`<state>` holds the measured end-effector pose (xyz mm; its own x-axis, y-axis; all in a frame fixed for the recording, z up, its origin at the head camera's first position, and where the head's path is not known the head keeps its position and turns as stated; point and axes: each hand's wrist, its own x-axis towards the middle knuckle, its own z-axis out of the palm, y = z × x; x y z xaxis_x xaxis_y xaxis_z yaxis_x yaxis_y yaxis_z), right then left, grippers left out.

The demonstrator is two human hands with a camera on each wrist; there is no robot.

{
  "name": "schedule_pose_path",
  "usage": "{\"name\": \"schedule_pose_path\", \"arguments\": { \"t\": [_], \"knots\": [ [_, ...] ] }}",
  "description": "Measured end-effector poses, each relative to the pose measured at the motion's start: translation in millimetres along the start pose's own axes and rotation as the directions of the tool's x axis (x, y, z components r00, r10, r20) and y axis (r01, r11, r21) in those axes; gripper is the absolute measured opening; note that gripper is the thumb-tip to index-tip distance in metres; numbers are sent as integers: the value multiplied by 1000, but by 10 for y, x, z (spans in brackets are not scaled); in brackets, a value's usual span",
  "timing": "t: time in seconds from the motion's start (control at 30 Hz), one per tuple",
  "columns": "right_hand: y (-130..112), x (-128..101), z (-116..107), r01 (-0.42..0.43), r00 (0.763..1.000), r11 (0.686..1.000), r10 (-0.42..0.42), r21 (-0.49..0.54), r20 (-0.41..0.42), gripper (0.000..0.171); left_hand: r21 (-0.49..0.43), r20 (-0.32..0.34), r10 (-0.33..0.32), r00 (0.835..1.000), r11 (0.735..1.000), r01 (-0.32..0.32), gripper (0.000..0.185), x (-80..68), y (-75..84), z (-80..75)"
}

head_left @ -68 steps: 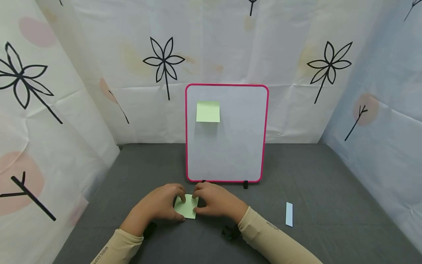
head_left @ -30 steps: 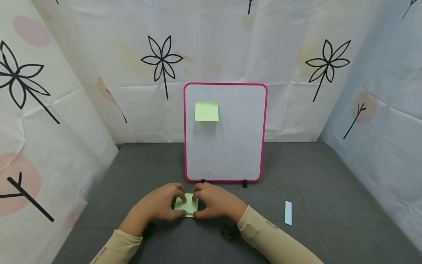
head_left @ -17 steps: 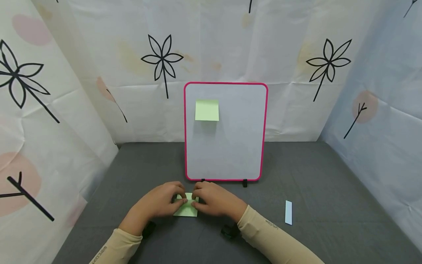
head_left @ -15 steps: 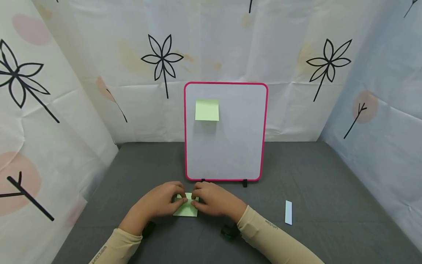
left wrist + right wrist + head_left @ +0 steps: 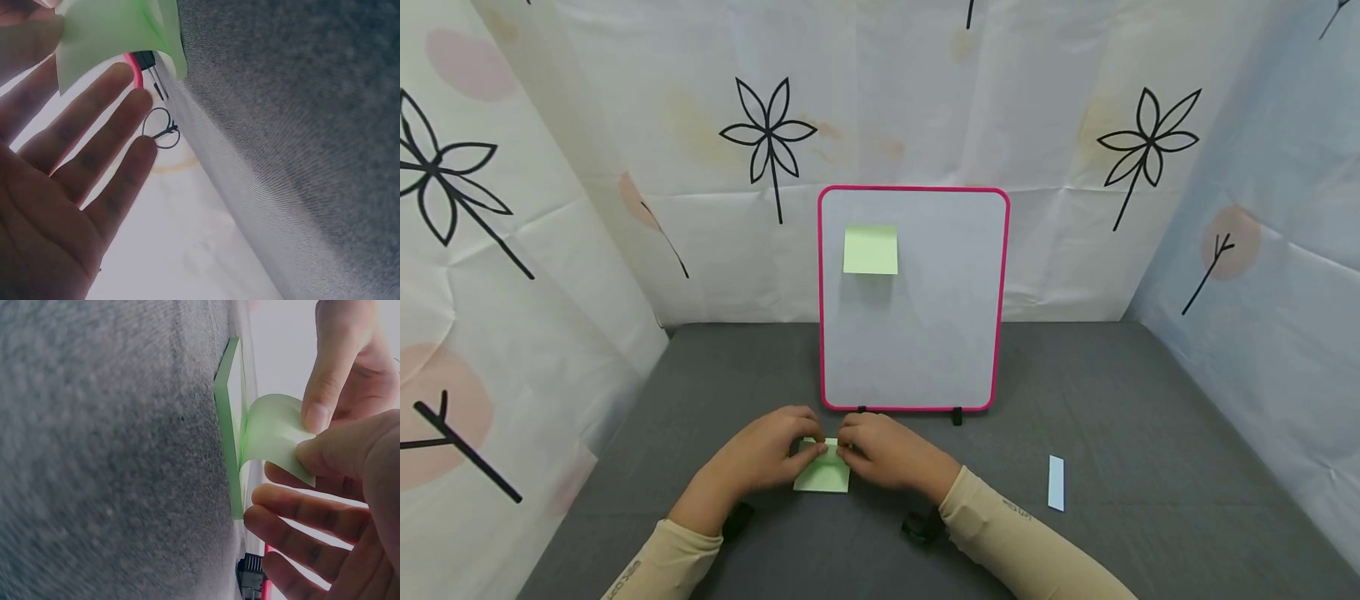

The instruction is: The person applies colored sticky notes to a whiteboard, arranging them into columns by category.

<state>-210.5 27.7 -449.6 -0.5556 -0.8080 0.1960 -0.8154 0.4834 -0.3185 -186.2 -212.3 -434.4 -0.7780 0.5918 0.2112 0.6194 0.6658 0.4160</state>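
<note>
A pad of light green sticky notes (image 5: 822,477) lies on the dark table in front of the whiteboard. Its top sheet (image 5: 275,431) is lifted and curls away from the pad, still joined along one side in the right wrist view. My left hand (image 5: 767,450) pinches one corner of that sheet between thumb and a finger. On the other corner, my right hand (image 5: 891,450) pinches with thumb and forefinger, its other fingers spread out in the right wrist view. The left wrist view shows the raised sheet (image 5: 106,37) above the left hand's extended fingers.
A pink-rimmed whiteboard (image 5: 917,333) stands upright on small black feet (image 5: 957,416). One green sticky note (image 5: 870,249) is stuck at its upper left. A narrow pale blue strip (image 5: 1056,483) lies on the table at right. Patterned white cloth surrounds the table.
Both hands' thumbs have moved from the pad's near edge toward its far side, taking up the top sheet's near edge and bending it back. The pad's near part now shows beneath.
</note>
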Motion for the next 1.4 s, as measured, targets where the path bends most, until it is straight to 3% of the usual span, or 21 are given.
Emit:
{"name": "schedule_pose_path", "arguments": {
  "t": [0.27,0.87,1.17,1.4],
  "knots": [
    [9,-17,-25,-49,999,996,49,69,4,17,79,-89,86,992,994,-80,7,6,-33,2],
    [138,-29,-101,-91,996,989,89,115,25,17,88,-111,83,990,993,-74,13,4,90,-47],
    [226,-49,-202,-115,992,983,106,141,72,20,119,-192,161,968,983,-140,21,24,145,18],
    [237,-55,-232,-102,992,981,89,162,87,21,37,-79,129,988,991,-127,21,15,244,49]
  ]
}}
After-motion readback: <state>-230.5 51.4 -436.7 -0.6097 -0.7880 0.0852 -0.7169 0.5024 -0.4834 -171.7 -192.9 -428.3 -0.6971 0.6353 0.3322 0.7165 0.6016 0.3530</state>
